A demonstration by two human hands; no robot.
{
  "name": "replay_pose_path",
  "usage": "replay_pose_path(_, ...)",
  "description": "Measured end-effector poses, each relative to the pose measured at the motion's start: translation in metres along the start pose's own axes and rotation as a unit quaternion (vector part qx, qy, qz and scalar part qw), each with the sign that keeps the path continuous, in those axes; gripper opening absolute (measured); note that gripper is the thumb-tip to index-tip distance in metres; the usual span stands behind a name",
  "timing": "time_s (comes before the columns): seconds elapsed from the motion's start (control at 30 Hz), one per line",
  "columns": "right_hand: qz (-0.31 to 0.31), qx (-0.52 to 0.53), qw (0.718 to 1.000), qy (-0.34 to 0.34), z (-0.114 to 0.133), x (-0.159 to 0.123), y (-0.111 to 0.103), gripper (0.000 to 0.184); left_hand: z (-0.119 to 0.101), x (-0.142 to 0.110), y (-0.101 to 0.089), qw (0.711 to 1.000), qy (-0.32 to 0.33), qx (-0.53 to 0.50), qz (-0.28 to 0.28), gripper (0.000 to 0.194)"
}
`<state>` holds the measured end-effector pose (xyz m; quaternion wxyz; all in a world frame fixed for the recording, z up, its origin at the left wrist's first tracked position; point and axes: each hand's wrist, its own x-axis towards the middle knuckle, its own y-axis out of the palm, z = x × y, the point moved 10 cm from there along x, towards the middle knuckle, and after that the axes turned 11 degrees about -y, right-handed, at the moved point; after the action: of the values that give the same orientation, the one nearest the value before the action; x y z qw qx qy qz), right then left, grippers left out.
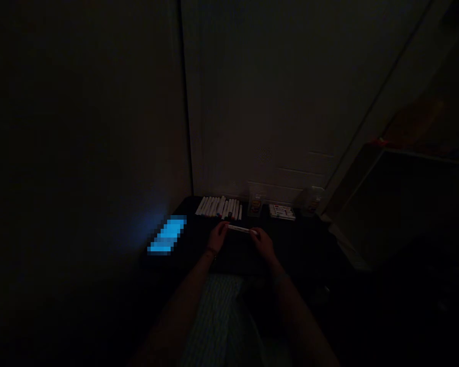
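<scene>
The room is very dark. My left hand (pixel 218 236) and my right hand (pixel 263 243) hold one white marker (pixel 240 229) level between them over a dark table (pixel 306 244), each hand closed on one end. Just beyond, a row of several white markers (pixel 219 207) lies side by side near the table's far edge.
A glowing blue screen (pixel 168 235) lies on the table's left end. A small clear container (pixel 255 204) and a flat printed pack (pixel 282 211) sit at the back by the wall. A dark box-like piece of furniture (pixel 405 204) stands to the right.
</scene>
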<state>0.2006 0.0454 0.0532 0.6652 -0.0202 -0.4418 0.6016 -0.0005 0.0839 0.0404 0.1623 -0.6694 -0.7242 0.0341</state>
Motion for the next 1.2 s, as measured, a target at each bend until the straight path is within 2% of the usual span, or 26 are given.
replay_pose_path(0.1,0.029,-0.036,0.999,-0.025,0.009,0.001,0.003,0.029,0.002,0.001,-0.003,1.0,-0.008,-0.01,-0.007,0.037)
replay_pose_path(0.27,0.086,-0.1,0.989,-0.061,0.022,0.0,0.011,0.026,0.001,0.001,-0.011,0.998,-0.022,-0.03,-0.05,0.043)
replay_pose_path(0.37,0.095,-0.129,0.983,-0.087,0.03,0.0,0.012,0.022,-0.013,-0.007,-0.011,0.998,0.001,-0.01,-0.06,0.044)
replay_pose_path(0.47,0.081,-0.158,0.979,-0.097,0.031,0.001,0.011,0.019,-0.032,-0.02,-0.002,0.997,0.023,0.058,-0.037,0.048)
replay_pose_path(0.63,0.069,-0.146,0.981,-0.108,0.027,0.001,0.016,0.022,-0.064,-0.045,0.017,0.98,0.117,0.162,0.007,0.059)
replay_pose_path(0.73,0.068,-0.116,0.981,-0.136,0.03,-0.001,0.02,0.029,-0.077,-0.062,0.042,0.94,0.221,0.252,0.067,0.053)
replay_pose_path(0.8,0.076,-0.099,0.979,-0.163,0.035,-0.003,0.023,0.034,-0.079,-0.072,0.058,0.906,0.276,0.301,0.11,0.042)
replay_pose_path(0.87,0.094,-0.101,0.976,-0.17,0.037,-0.004,0.027,0.034,-0.078,-0.074,0.066,0.89,0.298,0.325,0.12,0.036)
replay_pose_path(1.07,0.128,-0.162,0.966,-0.154,0.038,-0.002,0.031,0.028,-0.065,-0.064,0.067,0.887,0.291,0.345,0.097,0.031)
replay_pose_path(1.2,0.124,-0.175,0.964,-0.155,0.041,-0.002,0.029,0.029,-0.06,-0.06,0.064,0.892,0.28,0.344,0.085,0.03)
